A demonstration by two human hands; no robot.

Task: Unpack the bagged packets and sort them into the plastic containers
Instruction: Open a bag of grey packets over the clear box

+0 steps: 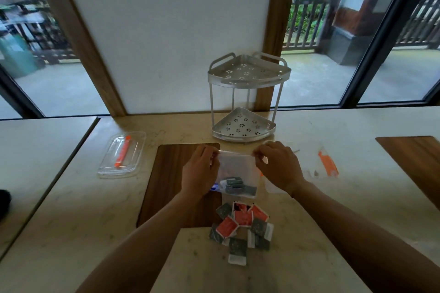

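Observation:
A clear zip bag [238, 169] hangs upright above the table, held by its top edge. My left hand [200, 171] pinches the left corner of the bag's mouth and my right hand [278, 166] pinches the right corner. Several dark green packets [235, 185] lie at the bag's bottom. Below it, a loose heap of orange and dark green packets [242, 226] rests on the table. A clear plastic container [122, 154] with an orange clip sits at the left. Another clear container [309, 164] with an orange clip is partly hidden behind my right hand.
A two-tier metal corner rack [245, 97] stands behind the bag against the wall panel. A dark wooden inlay [171, 173] lies under my left hand, another wooden inlay [414, 162] at the far right. A table seam runs along the left.

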